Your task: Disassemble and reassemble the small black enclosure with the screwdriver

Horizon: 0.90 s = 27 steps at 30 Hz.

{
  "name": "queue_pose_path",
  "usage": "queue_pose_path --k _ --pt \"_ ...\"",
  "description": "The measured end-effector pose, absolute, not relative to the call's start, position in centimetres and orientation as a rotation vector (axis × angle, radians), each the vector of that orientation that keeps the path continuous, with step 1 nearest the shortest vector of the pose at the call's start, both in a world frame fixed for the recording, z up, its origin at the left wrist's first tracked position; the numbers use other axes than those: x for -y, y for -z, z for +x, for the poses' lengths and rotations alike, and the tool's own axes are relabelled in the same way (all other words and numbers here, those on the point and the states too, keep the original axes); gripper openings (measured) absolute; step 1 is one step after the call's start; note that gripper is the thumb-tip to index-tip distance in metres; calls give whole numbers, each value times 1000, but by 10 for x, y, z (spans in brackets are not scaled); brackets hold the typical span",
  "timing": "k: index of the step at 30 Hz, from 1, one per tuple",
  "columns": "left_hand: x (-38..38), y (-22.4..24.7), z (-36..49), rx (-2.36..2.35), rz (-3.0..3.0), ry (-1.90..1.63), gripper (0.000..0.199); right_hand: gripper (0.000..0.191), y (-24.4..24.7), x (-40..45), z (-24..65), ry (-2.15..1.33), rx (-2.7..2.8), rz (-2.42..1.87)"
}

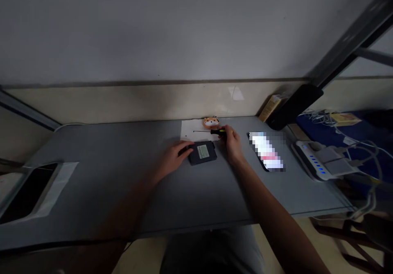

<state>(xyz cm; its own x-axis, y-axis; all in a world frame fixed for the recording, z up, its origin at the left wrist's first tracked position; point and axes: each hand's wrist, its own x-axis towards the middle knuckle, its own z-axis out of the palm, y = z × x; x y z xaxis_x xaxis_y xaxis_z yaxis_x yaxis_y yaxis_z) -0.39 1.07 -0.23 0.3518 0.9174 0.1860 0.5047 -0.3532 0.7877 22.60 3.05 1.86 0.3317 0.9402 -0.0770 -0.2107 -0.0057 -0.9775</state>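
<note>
A flat black box with a pale label (203, 151) lies on the grey table in the middle. My left hand (177, 155) has its fingers on the box's left edge, thumb and fingertips at the upper left corner. In my right hand (230, 143) is a screwdriver (217, 131) with a black and yellow handle, its thin shaft pointing left above a white paper (188, 131). Small dark specks show on the paper. Behind the shaft sits an orange and white animal-face item (211, 122) by the wall.
A lit phone (266, 151) and a white power strip (316, 159) with plugs and cables are at the right. A black case (294, 106) leans by a yellow box (270, 107). At the left lies a dark-screened device (30, 190). The table's front edge (215, 227) is near.
</note>
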Motion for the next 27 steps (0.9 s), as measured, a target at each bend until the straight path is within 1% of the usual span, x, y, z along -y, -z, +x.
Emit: queue_pose_path --k 1,4,5,12,16,18,21,27 --pt "-9 0 -5 -1193 2030 -822 36 51 -18 -31 226 -1078 779 -1229" --pt "-2 -9 -7 -1128 2132 -732 62 50 -17 -32 226 -1086 737 -1220" --pt "0 -10 -8 -1133 2156 -716 65 49 -17 -32 226 -1083 717 -1215" --pt "3 -11 -8 -1230 2220 -758 53 40 -22 -29 230 -1047 663 -1174" --pt "1 -17 -8 -1185 2289 -745 35 36 -26 -27 233 -1050 612 -1104" --pt "0 -20 -7 -1147 2272 -724 36 34 -30 -26 233 -1064 589 -1071" --pt "-2 -19 -6 -1211 2176 -735 40 32 -38 -23 231 -1091 557 -1046" --pt "-4 -11 -4 -1391 1992 -763 58 30 -45 -16 227 -1137 602 -1013"
